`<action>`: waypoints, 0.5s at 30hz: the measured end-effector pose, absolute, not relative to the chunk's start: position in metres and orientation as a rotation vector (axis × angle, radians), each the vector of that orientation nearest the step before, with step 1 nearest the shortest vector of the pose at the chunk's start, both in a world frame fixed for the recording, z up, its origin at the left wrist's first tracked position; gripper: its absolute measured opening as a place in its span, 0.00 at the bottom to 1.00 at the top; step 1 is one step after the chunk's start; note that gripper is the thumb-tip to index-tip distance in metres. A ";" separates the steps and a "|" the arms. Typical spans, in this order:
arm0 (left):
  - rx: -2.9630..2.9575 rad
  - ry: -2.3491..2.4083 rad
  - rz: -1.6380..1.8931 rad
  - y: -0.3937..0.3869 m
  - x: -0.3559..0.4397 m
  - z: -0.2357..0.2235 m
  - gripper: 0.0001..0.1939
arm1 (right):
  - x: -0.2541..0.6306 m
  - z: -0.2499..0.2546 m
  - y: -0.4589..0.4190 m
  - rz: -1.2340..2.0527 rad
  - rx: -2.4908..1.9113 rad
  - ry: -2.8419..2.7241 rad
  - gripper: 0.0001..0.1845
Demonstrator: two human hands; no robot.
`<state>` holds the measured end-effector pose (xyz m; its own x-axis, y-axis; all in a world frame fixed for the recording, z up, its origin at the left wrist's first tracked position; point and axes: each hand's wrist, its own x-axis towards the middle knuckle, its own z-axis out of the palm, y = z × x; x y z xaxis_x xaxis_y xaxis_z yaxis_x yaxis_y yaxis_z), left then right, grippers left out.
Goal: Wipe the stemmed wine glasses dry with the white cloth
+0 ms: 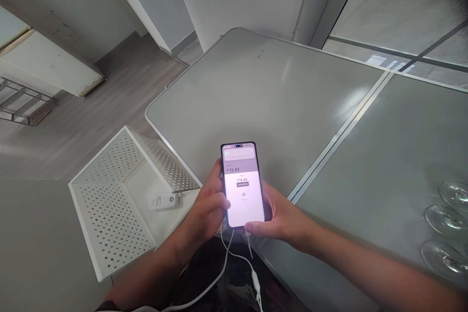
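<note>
Right over the near edge of the grey desk (237, 92), there it was: a black-edged smartphone (243, 195), screen lit, tilted up towards the viewer, and two bare hands on it! The left hand (211, 204) had a firm grip, fingers curled behind the phone's left side, thumb folded against the edge of the glass. The right hand (287, 217) matched it from the other flank, its grip bent around the lower right corner, thumb lying across the bottom edge. Both grips were drawn in to the width of the phone, with nothing else certain in them. And what a screen: "¥18.84", twice, one on a grey band, one on the white panel beneath!

A small white plug (247, 233) showed just beside the right thumb; whether it sat in the phone, one could not tell. White cables (256, 282) looped down below the desk's near edge, over dark clothing.

Out to the left of the desk, right beside its edge, stood a white perforated basket (113, 214), and inside lay a white box-shaped device (166, 201) with dark print. On the desk's right section, past the metal seam (336, 141), three round pieces of clear glass (444, 220) stood in a row, their full shape cut off by the view.
</note>
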<state>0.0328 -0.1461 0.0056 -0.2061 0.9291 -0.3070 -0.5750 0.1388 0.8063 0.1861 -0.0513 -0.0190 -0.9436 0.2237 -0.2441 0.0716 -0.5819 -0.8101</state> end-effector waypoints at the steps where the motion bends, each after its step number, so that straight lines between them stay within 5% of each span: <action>1: 0.450 1.067 1.453 -0.146 0.033 0.006 0.39 | 0.186 -0.019 -0.051 2.672 -0.496 -1.395 0.35; 15: 0.443 1.093 1.439 -0.147 0.032 0.005 0.37 | 0.186 -0.017 -0.049 2.710 -0.486 -1.377 0.30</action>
<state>0.0315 -0.1467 0.0054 -0.2130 0.9210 -0.3261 -0.5616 0.1577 0.8122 0.1859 -0.0495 -0.0171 -0.9482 0.1967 -0.2496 0.0857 -0.5981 -0.7968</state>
